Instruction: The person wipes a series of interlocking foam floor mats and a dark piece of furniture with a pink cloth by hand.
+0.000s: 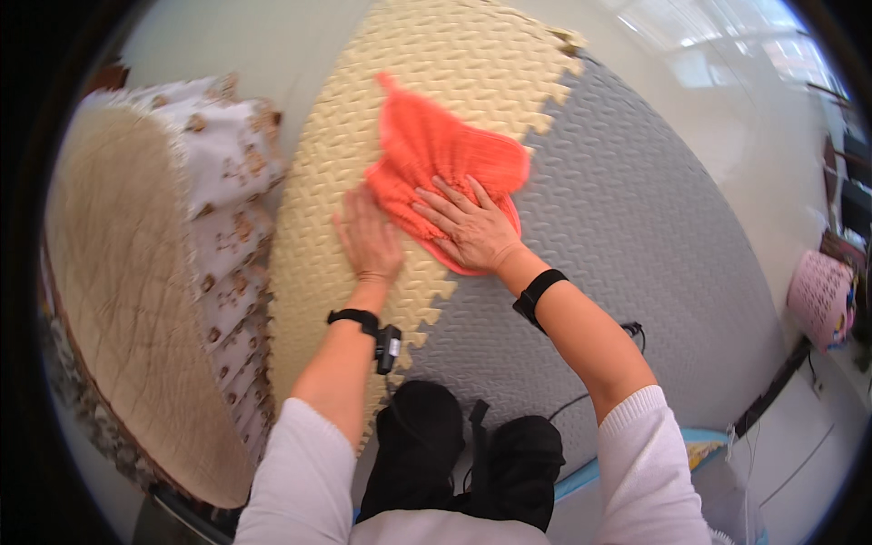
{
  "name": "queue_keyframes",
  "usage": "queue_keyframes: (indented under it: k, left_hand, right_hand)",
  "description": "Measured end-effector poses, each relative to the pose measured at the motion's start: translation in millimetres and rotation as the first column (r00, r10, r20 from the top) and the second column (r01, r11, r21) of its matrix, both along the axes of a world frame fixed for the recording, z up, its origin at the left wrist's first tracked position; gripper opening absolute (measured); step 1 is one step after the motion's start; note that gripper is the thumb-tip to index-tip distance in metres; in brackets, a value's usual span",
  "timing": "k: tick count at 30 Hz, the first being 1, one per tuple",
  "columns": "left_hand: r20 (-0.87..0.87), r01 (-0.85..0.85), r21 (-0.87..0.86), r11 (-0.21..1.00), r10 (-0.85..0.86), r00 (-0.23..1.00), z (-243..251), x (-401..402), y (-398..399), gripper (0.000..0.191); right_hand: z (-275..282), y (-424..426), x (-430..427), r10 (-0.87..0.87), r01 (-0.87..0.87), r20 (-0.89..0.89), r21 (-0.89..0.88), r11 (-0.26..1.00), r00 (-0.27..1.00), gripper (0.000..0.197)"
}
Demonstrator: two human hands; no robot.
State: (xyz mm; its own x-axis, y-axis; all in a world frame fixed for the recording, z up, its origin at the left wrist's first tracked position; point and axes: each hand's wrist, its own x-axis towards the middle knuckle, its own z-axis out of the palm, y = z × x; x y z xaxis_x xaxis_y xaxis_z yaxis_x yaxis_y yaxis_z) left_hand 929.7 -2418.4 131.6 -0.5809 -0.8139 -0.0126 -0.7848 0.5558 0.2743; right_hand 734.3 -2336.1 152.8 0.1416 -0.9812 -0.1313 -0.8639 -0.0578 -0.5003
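An orange-red cloth (443, 146) lies spread and slightly rumpled across the seam between a yellow foam floor mat (320, 204) and a grey foam floor mat (627, 204). On the cloth's lower right part my right hand (473, 228) rests palm down, fingers spread and pointing up and left. My left hand (368, 235) is flat on the yellow mat, just left of the cloth, its fingertips close to the cloth's edge. Both mats have a raised woven-like texture and toothed edges.
A beige padded cover with a patterned skirt (231, 163) borders the mats on the left. Pale shiny floor (722, 116) lies beyond. At right stands a pink perforated basket (821, 296). A black cable (569, 403) runs over the grey mat near my right arm.
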Motion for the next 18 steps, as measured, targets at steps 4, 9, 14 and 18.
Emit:
queue_keyframes:
  k: [4,9,14,18]
  left_hand:
    - [-0.005,0.013,-0.017,1.000,-0.013,1.000,5,3,-1,0.059]
    - [0.036,0.038,-0.072,0.997,-0.036,0.999,6,-6,-3,0.055]
    - [0.019,0.035,-0.091,0.995,-0.033,0.999,5,-12,1,0.053]
    - [0.058,0.064,-0.127,0.990,-0.057,0.997,11,-4,-3,0.051]
  right_hand:
    - [5,80,-84,-0.409,0.427,-0.147,0.124,0.896,0.900,0.058]
    - [7,246,-171,-0.754,0.799,-0.413,-0.095,0.594,0.511,0.066]
    - [0,374,-182,-0.888,0.953,-0.448,-0.212,0.218,0.103,0.061]
    - [-2,352,-158,-0.850,0.974,-0.482,-0.172,-0.146,-0.213,0.060]
